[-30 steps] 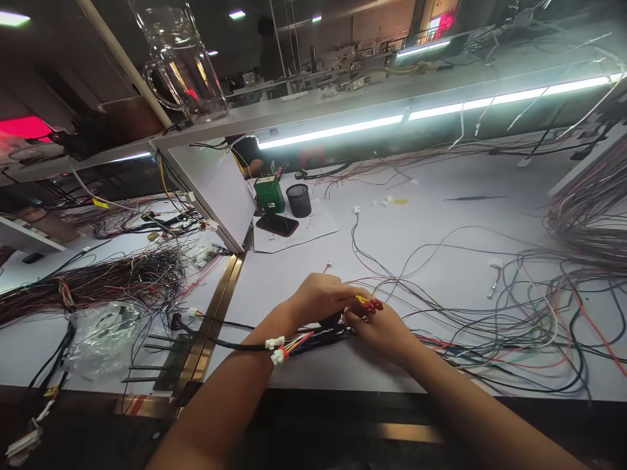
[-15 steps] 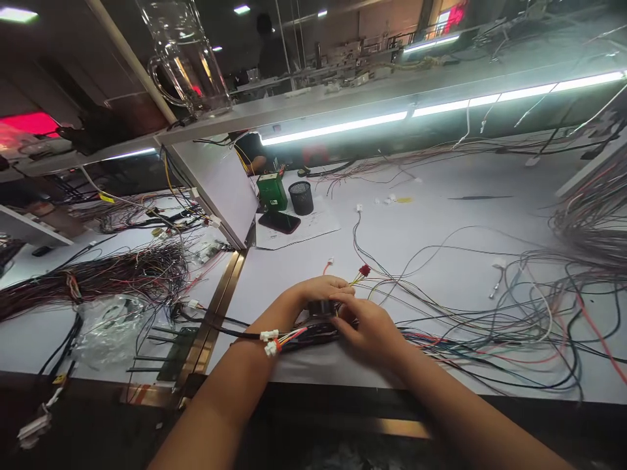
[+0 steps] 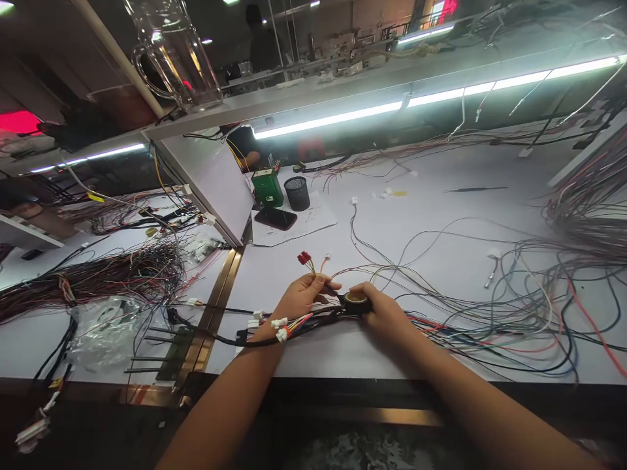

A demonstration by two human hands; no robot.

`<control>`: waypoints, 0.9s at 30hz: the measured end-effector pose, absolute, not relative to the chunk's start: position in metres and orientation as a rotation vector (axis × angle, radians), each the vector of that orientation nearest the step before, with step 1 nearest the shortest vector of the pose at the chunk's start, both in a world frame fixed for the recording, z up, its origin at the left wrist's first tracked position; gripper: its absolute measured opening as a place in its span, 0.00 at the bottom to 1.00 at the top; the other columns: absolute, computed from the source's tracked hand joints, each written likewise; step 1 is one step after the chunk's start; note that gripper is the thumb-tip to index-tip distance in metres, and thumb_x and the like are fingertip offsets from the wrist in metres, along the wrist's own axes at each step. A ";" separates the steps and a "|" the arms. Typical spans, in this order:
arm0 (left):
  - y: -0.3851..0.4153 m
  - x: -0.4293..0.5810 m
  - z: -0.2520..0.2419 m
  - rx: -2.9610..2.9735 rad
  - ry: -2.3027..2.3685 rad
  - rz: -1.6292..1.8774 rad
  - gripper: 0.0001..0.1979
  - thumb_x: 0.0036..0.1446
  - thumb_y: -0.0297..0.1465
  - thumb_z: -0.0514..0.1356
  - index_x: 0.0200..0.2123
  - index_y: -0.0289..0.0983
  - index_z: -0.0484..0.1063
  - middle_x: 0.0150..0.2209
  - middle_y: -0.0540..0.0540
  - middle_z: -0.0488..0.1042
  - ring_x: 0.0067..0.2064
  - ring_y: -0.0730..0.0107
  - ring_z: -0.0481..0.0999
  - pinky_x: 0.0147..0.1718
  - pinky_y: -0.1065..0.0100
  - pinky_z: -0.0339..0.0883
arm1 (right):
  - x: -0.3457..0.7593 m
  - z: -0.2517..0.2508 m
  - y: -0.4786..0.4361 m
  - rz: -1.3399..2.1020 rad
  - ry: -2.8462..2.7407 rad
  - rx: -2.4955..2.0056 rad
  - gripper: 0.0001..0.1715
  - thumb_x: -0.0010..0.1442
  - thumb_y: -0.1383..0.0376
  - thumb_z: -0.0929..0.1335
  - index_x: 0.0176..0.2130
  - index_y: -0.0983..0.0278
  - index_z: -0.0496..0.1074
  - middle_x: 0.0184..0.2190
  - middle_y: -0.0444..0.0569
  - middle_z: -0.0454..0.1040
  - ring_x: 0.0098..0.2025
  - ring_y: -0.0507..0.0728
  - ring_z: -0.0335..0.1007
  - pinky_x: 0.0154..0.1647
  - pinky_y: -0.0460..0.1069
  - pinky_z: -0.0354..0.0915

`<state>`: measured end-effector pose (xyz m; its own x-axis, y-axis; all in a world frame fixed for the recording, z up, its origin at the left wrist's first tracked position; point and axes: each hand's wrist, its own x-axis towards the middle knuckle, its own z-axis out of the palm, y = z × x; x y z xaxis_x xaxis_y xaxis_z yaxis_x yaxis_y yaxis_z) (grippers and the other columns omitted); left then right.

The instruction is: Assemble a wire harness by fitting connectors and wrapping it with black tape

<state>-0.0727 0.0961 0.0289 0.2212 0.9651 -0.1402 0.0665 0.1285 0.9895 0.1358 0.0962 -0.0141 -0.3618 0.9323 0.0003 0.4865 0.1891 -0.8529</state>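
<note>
My left hand (image 3: 304, 297) is closed around a bunch of wires (image 3: 313, 320) with red plugs (image 3: 305, 258) sticking up at 12 o'clock. My right hand (image 3: 385, 313) grips a roll of black tape (image 3: 356, 302) just beside it at 3 o'clock, low on the white table (image 3: 431, 215).

right hand (image 3: 386, 312) covering part of the tape roll (image 3: 356, 301), wire bundle (image 3: 588, 215) cut off at right edge, distant shelf clutter blurred

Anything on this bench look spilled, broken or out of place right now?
Nothing looks damaged or spilled. Loose wires sprawl tangled across the table, and a glass pitcher stands on the shelf above the bench, odd among wiring.
</note>
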 end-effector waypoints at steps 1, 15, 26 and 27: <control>0.095 -0.072 0.029 1.289 1.173 0.864 0.22 0.58 0.48 0.56 0.44 0.35 0.68 0.42 0.41 0.76 0.39 0.67 0.74 0.36 0.67 0.67 | 0.136 -0.013 0.097 1.095 -1.928 -1.328 0.22 0.51 0.71 0.63 0.46 0.58 0.67 0.38 0.45 0.76 0.39 0.57 0.72 0.39 0.50 0.63; 0.100 -0.070 0.028 1.506 1.259 0.320 0.26 0.52 0.55 0.55 0.25 0.36 0.67 0.22 0.54 0.59 0.25 0.74 0.57 0.24 0.71 0.49 | 0.133 -0.014 0.087 1.092 -1.832 -1.246 0.13 0.59 0.63 0.65 0.45 0.57 0.69 0.36 0.42 0.76 0.36 0.56 0.71 0.37 0.49 0.63; 0.110 -0.063 0.034 1.328 1.109 0.268 0.28 0.52 0.57 0.55 0.27 0.35 0.68 0.23 0.53 0.60 0.26 0.74 0.58 0.26 0.71 0.52 | 0.127 -0.012 0.079 1.075 -1.744 -1.103 0.11 0.63 0.61 0.63 0.45 0.59 0.71 0.40 0.46 0.75 0.41 0.57 0.71 0.42 0.50 0.65; 0.111 -0.063 0.034 1.328 1.106 0.265 0.28 0.52 0.57 0.55 0.28 0.35 0.68 0.23 0.53 0.61 0.26 0.74 0.58 0.26 0.71 0.52 | 0.127 -0.011 0.079 1.068 -1.744 -1.100 0.11 0.63 0.61 0.63 0.45 0.59 0.71 0.41 0.46 0.75 0.41 0.57 0.71 0.42 0.50 0.65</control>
<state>-0.0627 0.1106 0.0338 0.5021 0.7144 -0.4873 0.4167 0.2939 0.8602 0.1268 0.0785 -0.0114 -0.3049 0.9348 0.1823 0.2625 0.2665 -0.9274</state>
